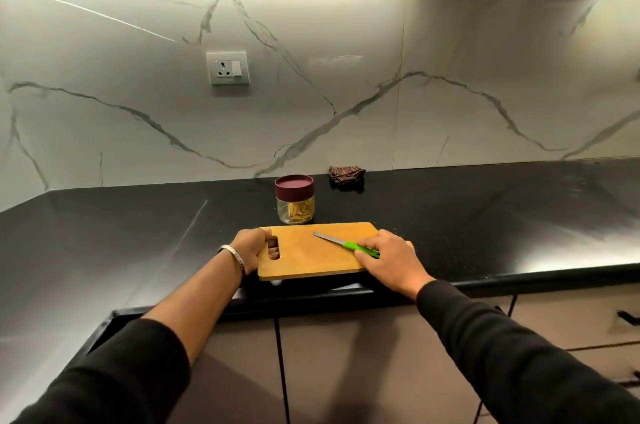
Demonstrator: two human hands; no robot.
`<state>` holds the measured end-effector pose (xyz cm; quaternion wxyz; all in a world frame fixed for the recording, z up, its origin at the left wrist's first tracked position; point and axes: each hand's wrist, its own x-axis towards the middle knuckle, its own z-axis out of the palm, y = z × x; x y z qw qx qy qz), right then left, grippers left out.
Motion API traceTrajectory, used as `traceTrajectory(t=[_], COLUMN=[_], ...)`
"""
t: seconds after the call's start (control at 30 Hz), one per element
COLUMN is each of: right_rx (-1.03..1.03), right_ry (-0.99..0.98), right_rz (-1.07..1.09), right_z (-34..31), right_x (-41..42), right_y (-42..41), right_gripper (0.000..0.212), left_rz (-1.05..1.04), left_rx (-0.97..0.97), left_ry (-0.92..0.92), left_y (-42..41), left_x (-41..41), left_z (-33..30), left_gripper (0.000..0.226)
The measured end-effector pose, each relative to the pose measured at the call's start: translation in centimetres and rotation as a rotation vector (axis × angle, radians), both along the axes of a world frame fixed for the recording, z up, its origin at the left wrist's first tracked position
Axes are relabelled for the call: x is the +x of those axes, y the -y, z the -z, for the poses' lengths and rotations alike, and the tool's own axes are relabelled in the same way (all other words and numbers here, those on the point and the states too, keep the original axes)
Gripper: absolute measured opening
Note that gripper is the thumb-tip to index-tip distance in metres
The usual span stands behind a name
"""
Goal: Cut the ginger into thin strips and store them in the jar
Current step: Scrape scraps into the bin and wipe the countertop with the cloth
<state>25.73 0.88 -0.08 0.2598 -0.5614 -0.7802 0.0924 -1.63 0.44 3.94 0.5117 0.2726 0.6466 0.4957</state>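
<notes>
Hands both grip our smooth wooden board (311,252): left hand (252,247) curls through its slot, right hand (391,259) pins the green-handled knife (346,243); lidded glass jar (295,199) holds strips.

Jar (295,204) just behind cutting board (311,252)

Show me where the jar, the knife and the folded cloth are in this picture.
jar (295,212): head view, on the clear glass wall below the maroon lid.
knife (328,238): head view, on the bare metal blade lying on the board.
folded cloth (347,174): head view, on the middle of its dark checked top.
</notes>
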Motion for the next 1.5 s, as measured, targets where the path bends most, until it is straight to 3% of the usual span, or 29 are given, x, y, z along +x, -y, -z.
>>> traceTrajectory(t=[0.13, 0.23, 0.33, 0.47, 0.63, 0.77, 0.93, 1.17, 1.5], right_rx=[-0.002, 0.002, -0.004, -0.017, -0.016, -0.012, 0.01, 0.059, 0.051], right_ry=[-0.023, -0.056, -0.072, -0.074, -0.043, -0.042, -0.08, -0.007, -0.035], right_rz=[0.008, 0.022, 0.039, 0.052, 0.08, 0.081, 0.076, 0.039, 0.027], right_z=[0.3, 0.5, 0.8, 0.8, 0.6, 0.5, 0.6, 0.5, 0.7], right_x=[0.0, 0.1, 0.1, 0.2, 0.1, 0.1, 0.2, 0.0, -0.3], right_y=[-0.5, -0.7, -0.9, -0.9, -0.7, -0.6, -0.6, 0.3, 0.2], right_gripper=[0.038, 0.038, 0.037, 0.038, 0.038, 0.039, 0.052, 0.05, 0.049], left_rz=[0.02, 0.036, 0.046, 0.004, 0.06, 0.086, 0.095, 0.273, 0.346], left_rx=[0.01, -0.018, -0.032, -0.009, -0.01, 0.048, 0.259, 0.378, 0.328], left_ry=[-0.268, -0.636, -0.816, -0.883, -0.933, -0.924, -0.94, -1.131, -1.42], left_y=[-1.2, -1.2, -1.2, -1.4, -1.1, -0.7, 1.5, 3.6, 4.1], left_x=[-0.5, -0.2, 0.2, 0.7, 0.8, 0.6, 0.1, 0.5, 1.8], left_z=[0.6, 0.6, 1.0, 1.6, 1.8, 1.9, 3.7, 3.9, 4.0], left_gripper=[0.015, 0.025, 0.032, 0.034, 0.011, 0.009, 0.059, 0.085, 0.076])
